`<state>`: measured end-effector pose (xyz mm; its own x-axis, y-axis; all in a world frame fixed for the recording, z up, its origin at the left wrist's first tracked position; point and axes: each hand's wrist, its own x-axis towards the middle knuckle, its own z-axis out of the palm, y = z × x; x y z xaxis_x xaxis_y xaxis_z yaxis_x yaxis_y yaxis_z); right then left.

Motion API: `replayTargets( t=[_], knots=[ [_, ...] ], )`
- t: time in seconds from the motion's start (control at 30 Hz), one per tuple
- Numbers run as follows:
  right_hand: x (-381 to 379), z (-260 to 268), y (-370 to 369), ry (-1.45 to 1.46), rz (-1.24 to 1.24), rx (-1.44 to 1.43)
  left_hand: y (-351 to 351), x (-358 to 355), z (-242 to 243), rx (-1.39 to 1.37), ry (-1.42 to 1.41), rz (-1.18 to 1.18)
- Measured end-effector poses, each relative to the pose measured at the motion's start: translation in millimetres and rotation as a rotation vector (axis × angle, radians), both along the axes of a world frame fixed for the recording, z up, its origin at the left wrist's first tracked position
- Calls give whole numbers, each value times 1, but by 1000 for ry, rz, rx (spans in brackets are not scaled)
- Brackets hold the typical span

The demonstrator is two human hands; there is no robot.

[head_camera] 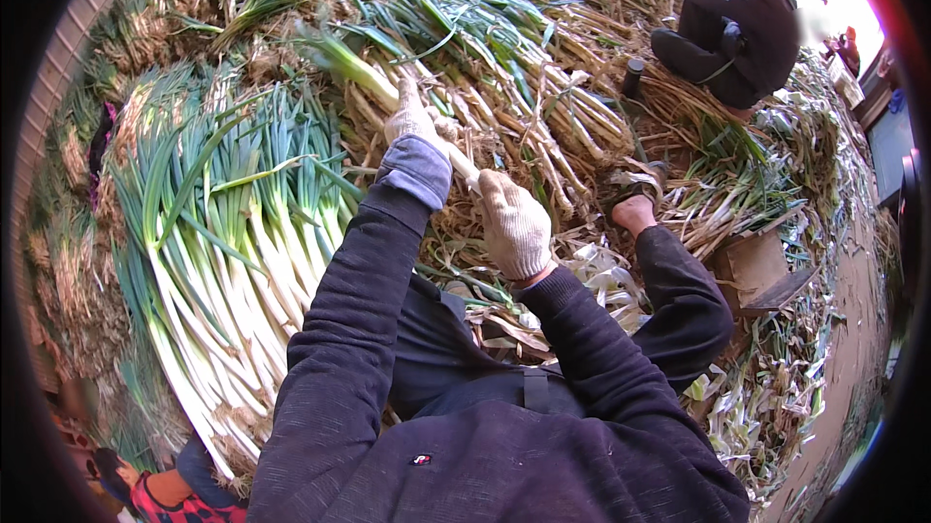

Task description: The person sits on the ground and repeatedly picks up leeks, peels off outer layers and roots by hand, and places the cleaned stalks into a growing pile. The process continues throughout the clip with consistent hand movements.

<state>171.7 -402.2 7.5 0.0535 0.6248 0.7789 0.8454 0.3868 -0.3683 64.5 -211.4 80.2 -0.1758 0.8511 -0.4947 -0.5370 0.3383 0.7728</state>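
Note:
A long green onion stalk (463, 164) slants across in front of me, its blurred green leaves pointing up and left. My left hand (416, 116), in a knitted work glove with a grey cuff, grips it around the middle. Lower down, my right hand (515, 225), in a similar glove, has its fingers closed at the white end; the very tip is hidden. Left of my arm lies a broad row of clean, white-stemmed green onions (240, 254), roots towards me. Beyond my hands spreads a heap of green onions with brown, dry outer skins (502, 79).
Peeled skins (600, 272) litter the ground by my right leg, and more trimmings (756, 407) lie farther right. A wooden box (753, 272) stands beside my knee. A person (749, 36) sits at upper right near a dark cylinder (633, 78); another person (178, 494) is at lower left.

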Motion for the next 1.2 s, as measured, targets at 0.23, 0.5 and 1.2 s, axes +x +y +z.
replayTargets(
  t=[0.23,0.5,1.2],
  knots=[
    [20,17,-15,1291,426,-421,11,4,-10,126,-389,-186],
    [36,-5,-6,1844,545,-911,-11,-4,10,422,-524,-472],
    [8,-4,-18,1178,206,-743,-8,-34,41,306,-158,51]
  ],
)
